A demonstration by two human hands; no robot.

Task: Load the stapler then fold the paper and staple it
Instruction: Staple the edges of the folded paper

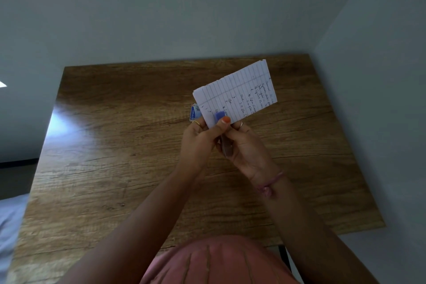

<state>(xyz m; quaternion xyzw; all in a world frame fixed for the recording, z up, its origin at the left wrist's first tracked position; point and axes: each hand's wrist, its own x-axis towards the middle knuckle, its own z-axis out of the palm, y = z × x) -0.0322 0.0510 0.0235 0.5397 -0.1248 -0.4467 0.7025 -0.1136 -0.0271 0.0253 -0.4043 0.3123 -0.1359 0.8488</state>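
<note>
A folded sheet of lined paper [239, 94] with handwriting is held up above the wooden table [115, 145]. My left hand [198, 140] pinches its lower corner, the thumb lying on the front. A small stapler [225, 147] with a blue-purple head sits over that same corner beside the thumb. Its metal body runs down between my hands. My right hand [247, 147] grips the stapler from the right. The paper's lower edge and most of the stapler are hidden by my fingers.
A small blue staple box [194, 111] lies on the table, partly hidden behind the paper. Walls close in behind the table and along its right side. A pale cloth [9, 226] lies off the left edge.
</note>
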